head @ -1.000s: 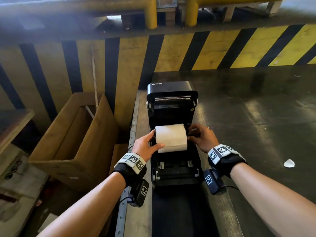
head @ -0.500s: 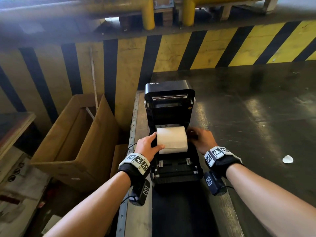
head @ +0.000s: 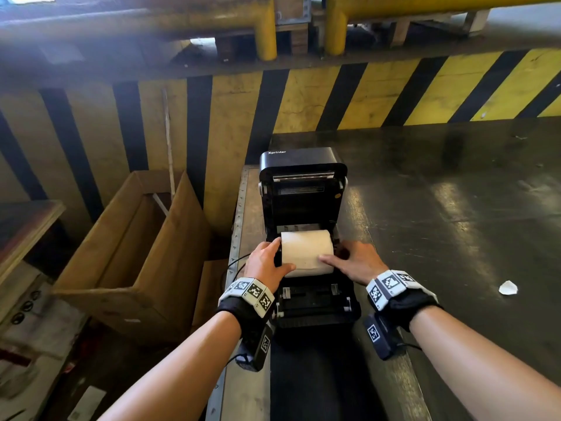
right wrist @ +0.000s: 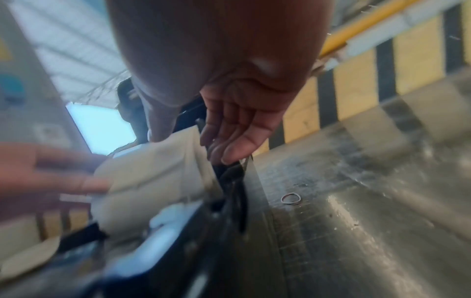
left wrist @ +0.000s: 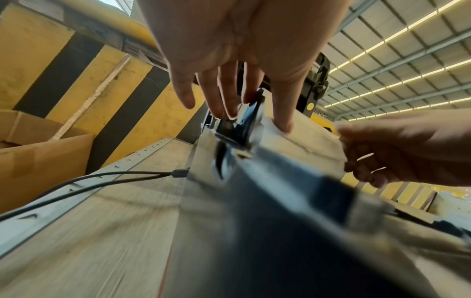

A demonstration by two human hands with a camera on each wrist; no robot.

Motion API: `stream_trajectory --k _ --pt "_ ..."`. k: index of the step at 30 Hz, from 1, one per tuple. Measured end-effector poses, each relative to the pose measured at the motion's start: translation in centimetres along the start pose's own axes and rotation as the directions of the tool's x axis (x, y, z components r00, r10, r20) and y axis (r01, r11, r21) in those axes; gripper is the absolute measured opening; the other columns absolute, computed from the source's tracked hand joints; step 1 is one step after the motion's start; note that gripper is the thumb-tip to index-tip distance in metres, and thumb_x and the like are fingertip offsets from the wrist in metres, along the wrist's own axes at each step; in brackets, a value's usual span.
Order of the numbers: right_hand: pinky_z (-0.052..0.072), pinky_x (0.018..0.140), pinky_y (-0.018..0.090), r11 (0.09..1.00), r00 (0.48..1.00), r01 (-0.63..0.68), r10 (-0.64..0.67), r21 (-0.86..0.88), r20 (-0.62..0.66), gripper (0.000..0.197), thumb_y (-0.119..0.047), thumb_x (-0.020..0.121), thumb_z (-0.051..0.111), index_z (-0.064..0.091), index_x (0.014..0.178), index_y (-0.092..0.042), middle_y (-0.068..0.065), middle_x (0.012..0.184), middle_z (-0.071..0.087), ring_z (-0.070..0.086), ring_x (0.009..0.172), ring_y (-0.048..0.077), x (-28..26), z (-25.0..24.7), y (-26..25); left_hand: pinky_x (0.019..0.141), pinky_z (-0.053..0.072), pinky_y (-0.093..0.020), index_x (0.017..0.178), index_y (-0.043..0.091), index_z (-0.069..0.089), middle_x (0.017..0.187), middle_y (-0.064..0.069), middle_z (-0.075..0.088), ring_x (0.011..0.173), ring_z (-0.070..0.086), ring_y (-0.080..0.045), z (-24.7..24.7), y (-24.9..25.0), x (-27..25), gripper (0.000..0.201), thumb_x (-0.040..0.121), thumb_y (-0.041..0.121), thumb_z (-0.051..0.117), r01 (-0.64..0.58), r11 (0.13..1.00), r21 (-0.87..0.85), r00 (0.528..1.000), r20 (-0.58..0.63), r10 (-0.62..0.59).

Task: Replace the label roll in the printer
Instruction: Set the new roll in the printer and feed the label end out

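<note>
Lower now than a second ago, one white label roll [head: 306, 252] sits in the open bay of one black printer [head: 303, 208] on the bench [head: 455, 238]. Both hands clasp it: left hand [head: 264, 264] and right hand [head: 355, 261] at opposite ends, thumbs on top.

Yellow-and-black striped wall [head: 303, 95], yellow rails [head: 264, 28]

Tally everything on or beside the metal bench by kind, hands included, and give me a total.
Label printers: 1, lid open
Label rolls: 1, white, in the printer bay
Hands: 2, left hand and right hand, both touching the roll
Cardboard boxes: 1, beside the bench
Paper scraps: 1, white
Rubber bands: 1
Total: 7
</note>
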State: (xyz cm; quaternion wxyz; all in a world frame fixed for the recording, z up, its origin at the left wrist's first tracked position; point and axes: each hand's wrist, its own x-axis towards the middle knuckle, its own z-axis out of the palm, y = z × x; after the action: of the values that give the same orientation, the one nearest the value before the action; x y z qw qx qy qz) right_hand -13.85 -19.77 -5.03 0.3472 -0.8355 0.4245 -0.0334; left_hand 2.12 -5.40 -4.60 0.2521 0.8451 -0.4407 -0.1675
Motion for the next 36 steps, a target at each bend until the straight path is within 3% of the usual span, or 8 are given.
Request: stream_trajectory --k 6,11,17,23,27,33,36 --pt "0.050 0.085 0.037 1.000 0.999 0.019 -0.019 0.008 -0.035 0.052 -0.047 0.080 0.063 0.060 0.109 -0.005 0.016 0.108 0.068 0.062 0.101 0.032 -0.4 0.3 -0.6 0.093 0.049 -0.034 0.128 0.015 0.052 0.116 -0.004 0.060 0.108 0.057 -0.020 -0.6 -0.3 -0.1 0.054 0.079 0.032 0.069 0.035 0.999 -0.039 0.999 -0.021 -0.035" --pt "0.041 0.073 0.026 0.999 0.994 0.040 -0.039 0.006 -0.099 0.036 -0.037 0.083 0.063 0.064 0.097 -0.004 0.018 0.098 0.069 0.062 0.094 0.032 -1.1 0.3 -0.4 0.073 0.050 -0.025 0.100 0.010 0.067 0.082 0.000 0.064 0.077 0.060 -0.014 -1.0 -0.1 -0.4 0.030 0.078 0.030 0.072 0.080 0.992 -0.102 0.996 0.033 -0.077" --pt "0.036 0.068 0.020 0.995 0.995 0.017 -0.006 0.098 -0.103 0.024 -0.034 0.083 0.064 0.069 0.088 -0.011 0.010 0.084 0.069 0.057 0.077 0.018 -1.7 0.4 0.1 0.072 0.053 -0.029 0.080 0.019 0.067 0.084 -0.001 0.065 0.081 0.063 -0.018 -0.9 -0.2 -0.9 0.019 0.076 0.037 0.072 0.152 0.983 -0.101 0.986 0.080 -0.144" --pt "0.039 0.075 0.023 0.992 0.999 -0.001 -0.006 0.129 0.052 0.027 -0.032 0.083 0.065 0.071 0.094 -0.009 0.007 0.094 0.068 0.060 0.087 0.018 -2.1 1.0 1.3 0.078 0.054 -0.030 0.094 0.016 0.073 0.094 -0.003 0.072 0.085 0.065 -0.018 -0.1 -0.9 -1.1 0.026 0.077 0.036 0.072 0.184 0.975 -0.124 0.975 0.145 -0.165" --pt "0.037 0.076 0.022 0.995 0.998 0.010 -0.017 0.097 0.065 0.027 -0.031 0.085 0.063 0.071 0.098 -0.009 0.007 0.098 0.069 0.060 0.091 0.019 -2.2 1.4 1.6 0.067 0.047 -0.026 0.089 0.016 0.074 0.083 -0.002 0.069 0.069 0.058 -0.011 0.2 -1.0 -1.2 0.023 0.078 0.035 0.071 0.197 0.967 -0.160 0.974 0.142 -0.175" --pt "0.042 0.081 0.024 0.997 0.998 0.009 -0.013 0.079 0.059 0.029 -0.031 0.085 0.061 0.070 0.103 -0.009 0.010 0.109 0.071 0.063 0.101 0.025 -2.4 1.5 1.3 0.075 0.050 -0.027 0.089 0.016 0.075 0.090 -0.003 0.071 0.085 0.064 -0.018 1.1 -1.3 -1.0 0.019 0.077 0.031 0.072 0.213 0.965 -0.154 0.967 0.174 -0.186" --pt "0.044 0.087 0.027 0.999 0.998 0.001 -0.005 0.054 0.064 0.031 -0.032 0.084 0.062 0.070 0.105 -0.010 0.011 0.111 0.070 0.063 0.103 0.025 -2.4 1.5 1.1 0.066 0.047 -0.024 0.082 0.016 0.073 0.081 -0.001 0.066 0.075 0.061 -0.016 1.3 -1.2 -1.0 0.014 0.079 0.029 0.071 0.221 0.967 -0.124 0.966 0.163 -0.200"
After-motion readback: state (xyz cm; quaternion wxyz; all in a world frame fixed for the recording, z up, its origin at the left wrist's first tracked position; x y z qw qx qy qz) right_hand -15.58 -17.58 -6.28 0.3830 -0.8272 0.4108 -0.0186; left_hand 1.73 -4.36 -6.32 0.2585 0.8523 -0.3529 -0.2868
